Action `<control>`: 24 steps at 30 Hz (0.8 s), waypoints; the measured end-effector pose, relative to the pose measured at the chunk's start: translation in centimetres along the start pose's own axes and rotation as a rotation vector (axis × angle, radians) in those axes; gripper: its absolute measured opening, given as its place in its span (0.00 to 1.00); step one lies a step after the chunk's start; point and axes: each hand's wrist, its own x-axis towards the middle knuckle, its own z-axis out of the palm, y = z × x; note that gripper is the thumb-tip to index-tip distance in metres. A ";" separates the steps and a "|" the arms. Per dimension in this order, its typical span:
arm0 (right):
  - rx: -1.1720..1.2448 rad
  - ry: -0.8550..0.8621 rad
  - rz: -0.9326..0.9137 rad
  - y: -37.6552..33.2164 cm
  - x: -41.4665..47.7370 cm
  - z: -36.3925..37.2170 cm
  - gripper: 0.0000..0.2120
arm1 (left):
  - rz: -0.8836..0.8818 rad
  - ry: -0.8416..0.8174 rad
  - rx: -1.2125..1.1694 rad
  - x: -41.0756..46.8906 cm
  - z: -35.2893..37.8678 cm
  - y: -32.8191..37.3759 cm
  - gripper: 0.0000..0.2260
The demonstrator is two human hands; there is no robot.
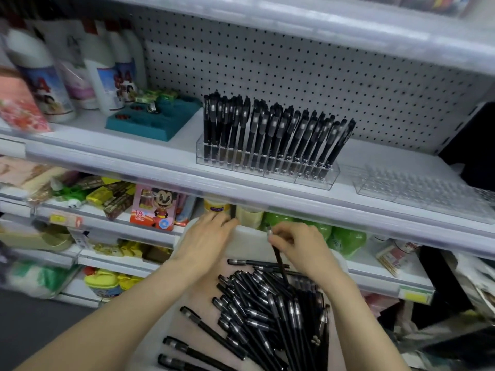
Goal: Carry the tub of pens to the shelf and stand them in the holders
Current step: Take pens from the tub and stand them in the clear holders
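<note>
Head view, black pens (pixel 257 303), silver bands, heaped

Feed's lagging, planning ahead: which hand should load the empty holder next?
Right. The right hand pinches a pen, and the empty holder stands on the right; the left hand is at the tub rim.

A pale tub (pixel 251 243) sits at 6 o'clock in the view, heaped with loose black pens (pixel 267 314) lying crisscross. A single pen (pixel 280 266) rises steeply at the heap's 12 o'clock edge. On the white shelf (pixel 184 137), at 12 o'clock of the tub, a clear holder (pixel 267 171) carries rows of standing pens (pixel 273 129) leaning toward 1 o'clock. A second clear holder (pixel 417 191) stands near it at 3 o'clock.
</note>
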 end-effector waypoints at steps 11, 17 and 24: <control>0.386 0.688 -0.162 -4.0 5.5 -9.7 0.08 | 0.073 0.374 -0.012 8.0 -5.7 0.2 0.25; 0.320 0.813 -0.185 -4.5 8.1 -10.2 0.10 | 0.070 0.390 0.017 9.2 -5.0 -0.6 0.24; 0.187 0.731 -0.148 -3.9 10.6 -8.6 0.09 | 0.081 0.408 0.020 9.2 -4.7 -0.8 0.23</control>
